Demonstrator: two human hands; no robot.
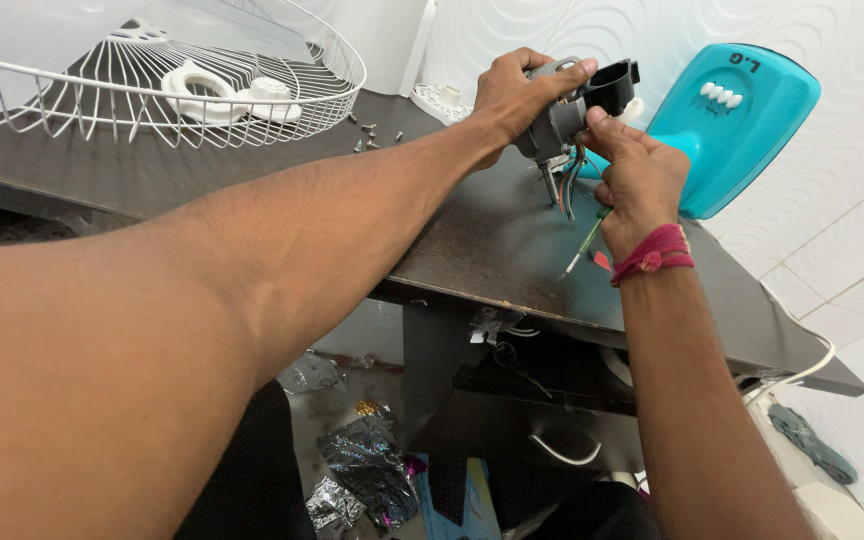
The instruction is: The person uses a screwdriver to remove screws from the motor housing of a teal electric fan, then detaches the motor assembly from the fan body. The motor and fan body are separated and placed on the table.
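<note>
Both hands (522,95) grip motor (572,105); fan grille (152,80) left, turquoise base (742,120) behind.

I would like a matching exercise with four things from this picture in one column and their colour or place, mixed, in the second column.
Things:
1. fan motor
2. fan base
3. fan guard
4. screws

Descriptions:
A. turquoise, at the table's right end
B. white wire, at the table's left end
C. grey, held in both hands
D. small, loose on the dark table

Pairs: 1-C, 2-A, 3-B, 4-D
</note>
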